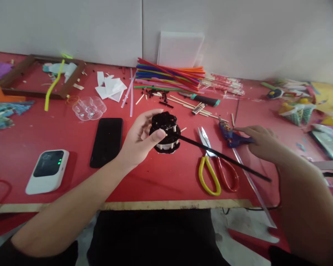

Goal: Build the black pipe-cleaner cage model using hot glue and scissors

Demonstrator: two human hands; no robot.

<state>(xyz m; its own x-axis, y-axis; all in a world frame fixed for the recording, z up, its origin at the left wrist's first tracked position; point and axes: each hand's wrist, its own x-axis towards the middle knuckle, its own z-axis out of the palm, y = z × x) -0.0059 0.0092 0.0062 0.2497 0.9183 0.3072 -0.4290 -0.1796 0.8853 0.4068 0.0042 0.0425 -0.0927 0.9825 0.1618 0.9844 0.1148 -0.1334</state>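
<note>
Fingers (158,135) of left hand (135,140) around black model (166,119); right fingers (255,130), unclear; bits (92,113) in palette (79,108)

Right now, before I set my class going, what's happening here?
A person's left hand holds a small, tiered black craft piece with short pale posts. From it a black pipe cleaner reaches across above the scissors. The right hand is at the blue glue gun. A black smartphone lies to the left.
</note>
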